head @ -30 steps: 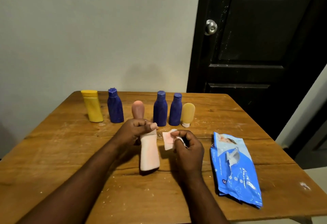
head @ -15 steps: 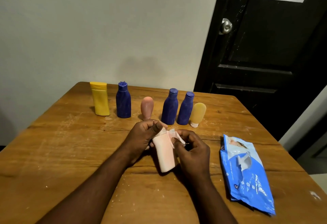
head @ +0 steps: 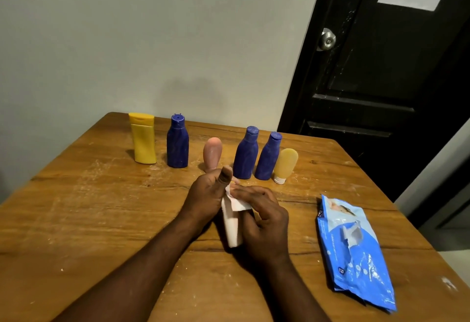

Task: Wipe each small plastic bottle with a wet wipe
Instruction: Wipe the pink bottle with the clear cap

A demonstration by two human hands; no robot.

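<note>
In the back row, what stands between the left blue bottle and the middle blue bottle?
A pink bottle stands there, touching neither, as the head view shows.

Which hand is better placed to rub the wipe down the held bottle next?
Right, probably: the right hand pinches the wipe against the bottle, while the left hand grips the bottle's upper end to steady it.

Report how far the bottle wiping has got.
Done: nothing visibly finished; no bottle stands apart as wiped. In hand: left hand grips the pale bottle, right hand holds the wipe against it. Left: possibly all six in the back row, which I cannot tell wiped from unwiped.
</note>
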